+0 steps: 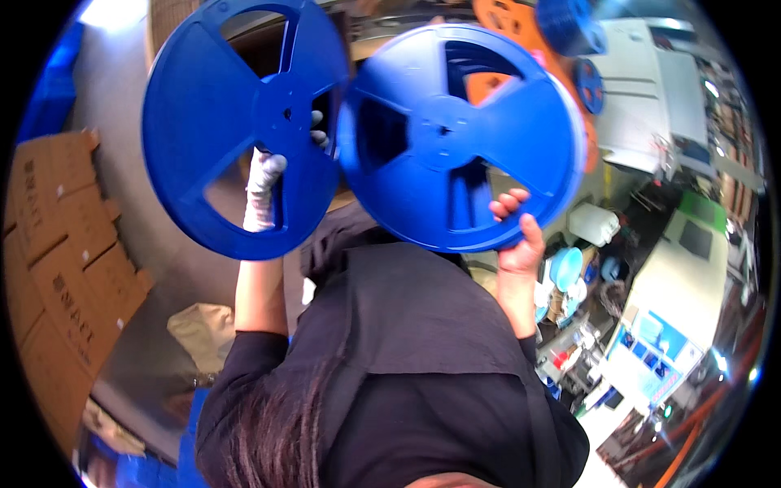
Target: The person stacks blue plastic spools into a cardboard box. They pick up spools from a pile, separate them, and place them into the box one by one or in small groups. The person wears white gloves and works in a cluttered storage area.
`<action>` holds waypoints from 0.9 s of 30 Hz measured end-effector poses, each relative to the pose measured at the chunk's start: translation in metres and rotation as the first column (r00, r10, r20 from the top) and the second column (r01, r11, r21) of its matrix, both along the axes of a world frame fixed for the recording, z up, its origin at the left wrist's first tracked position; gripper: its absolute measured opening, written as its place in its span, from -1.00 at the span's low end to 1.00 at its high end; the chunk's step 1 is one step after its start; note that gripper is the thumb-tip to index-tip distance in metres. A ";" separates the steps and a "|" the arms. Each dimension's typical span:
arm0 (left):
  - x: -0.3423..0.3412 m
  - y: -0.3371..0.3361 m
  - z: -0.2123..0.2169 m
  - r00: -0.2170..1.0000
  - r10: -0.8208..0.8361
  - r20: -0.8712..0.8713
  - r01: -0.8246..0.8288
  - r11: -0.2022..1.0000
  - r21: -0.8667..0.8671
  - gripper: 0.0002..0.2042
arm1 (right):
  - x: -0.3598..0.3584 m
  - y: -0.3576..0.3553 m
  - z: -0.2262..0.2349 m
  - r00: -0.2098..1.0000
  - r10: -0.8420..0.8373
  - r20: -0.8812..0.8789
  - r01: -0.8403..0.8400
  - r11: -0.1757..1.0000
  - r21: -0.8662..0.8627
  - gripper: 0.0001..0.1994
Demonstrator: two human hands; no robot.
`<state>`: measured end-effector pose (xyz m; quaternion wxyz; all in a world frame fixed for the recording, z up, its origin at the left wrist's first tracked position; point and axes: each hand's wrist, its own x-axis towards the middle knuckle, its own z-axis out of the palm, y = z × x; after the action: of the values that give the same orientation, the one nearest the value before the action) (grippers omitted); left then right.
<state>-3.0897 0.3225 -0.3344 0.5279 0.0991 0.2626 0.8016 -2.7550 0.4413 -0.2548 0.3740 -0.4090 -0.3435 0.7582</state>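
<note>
Two big blue plastic reels are held up side by side in front of me, each with wedge-shaped cutouts around a small hub hole. My left hand [264, 185], in a whitish glove, reaches through the cutouts of the left reel [199, 106] and grips it near the hub. My right hand [519, 232] is bare and pinches the lower right rim of the right reel [512, 122]. More blue edges show through that reel's cutouts, so I cannot tell if it is one reel or a stack. The two rims meet or overlap in the middle.
Brown cardboard boxes [73, 236] are stacked at the left. Beyond the reels at the upper right are an orange reel [504, 15] and smaller blue reels [587, 85]. Pale machines [675, 268] line the right side, near a white jug [593, 224] and a light blue basin [566, 267].
</note>
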 end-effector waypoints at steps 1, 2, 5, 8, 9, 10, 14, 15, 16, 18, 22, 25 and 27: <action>-0.007 -0.008 0.000 0.980 -0.032 0.196 0.020 0.998 0.064 -0.18 | 0.004 -0.001 0.002 0.999 -0.023 0.033 0.023 1.000 0.014 -0.43; -0.016 -0.014 -0.005 0.974 -0.056 0.220 0.029 0.992 0.123 -0.16 | 0.012 -0.001 -0.001 1.000 -0.030 -0.005 0.030 0.999 0.023 -0.43; -0.027 -0.031 -0.033 0.959 -0.121 0.255 0.023 0.935 0.354 -0.13 | 0.029 0.004 -0.012 0.991 -0.039 -0.124 0.041 0.999 0.016 -0.45; -0.021 -0.041 -0.042 0.896 -0.195 0.399 -0.005 0.894 0.448 -0.14 | 0.028 0.009 -0.012 0.968 -0.013 -0.251 0.017 1.000 0.014 -0.50; -0.020 -0.043 -0.045 0.890 -0.189 0.415 -0.018 0.896 0.445 -0.14 | 0.028 0.011 -0.008 0.968 -0.025 -0.250 0.029 1.000 0.011 -0.52; -0.019 -0.045 -0.048 0.883 -0.184 0.432 -0.029 0.897 0.441 -0.14 | 0.026 0.012 -0.007 0.964 -0.023 -0.267 0.031 0.999 0.025 -0.53; -0.020 -0.047 -0.048 0.841 -0.199 0.503 -0.046 0.900 0.433 -0.14 | 0.023 0.010 -0.007 0.958 -0.024 -0.287 0.044 0.997 0.061 -0.54; -0.019 -0.045 -0.044 0.827 -0.203 0.524 -0.045 0.906 0.421 -0.14 | 0.025 0.012 -0.006 0.960 -0.025 -0.279 0.049 0.996 0.078 -0.54; -0.022 -0.043 -0.042 0.850 -0.193 0.490 0.020 0.942 0.335 -0.14 | 0.028 0.009 -0.004 0.974 -0.047 -0.221 0.072 0.992 0.106 -0.50; -0.021 -0.039 -0.036 0.905 -0.087 0.416 0.058 0.995 0.082 -0.24 | 0.018 0.004 -0.002 0.993 -0.109 -0.039 0.114 0.984 0.137 -0.43; 0.023 0.005 -0.036 0.997 -0.014 -0.081 -0.015 0.941 -0.339 -0.35 | -0.007 0.004 0.005 0.999 0.038 0.027 -0.040 0.993 0.108 -0.43; 0.068 0.039 -0.008 0.845 -0.210 -0.492 0.021 0.932 -0.362 -0.09 | -0.038 -0.016 0.004 0.993 0.092 0.077 -0.099 0.992 0.083 -0.37; 0.086 0.052 -0.014 0.694 -0.314 -0.648 0.000 0.900 -0.436 -0.05 | -0.059 -0.027 0.006 0.989 0.129 0.079 -0.135 0.988 0.081 -0.37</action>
<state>-3.0035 0.3745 -0.3479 0.4641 0.3091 0.5931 0.5808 -2.8144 0.4143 -0.2491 0.3273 -0.3966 -0.4156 0.7502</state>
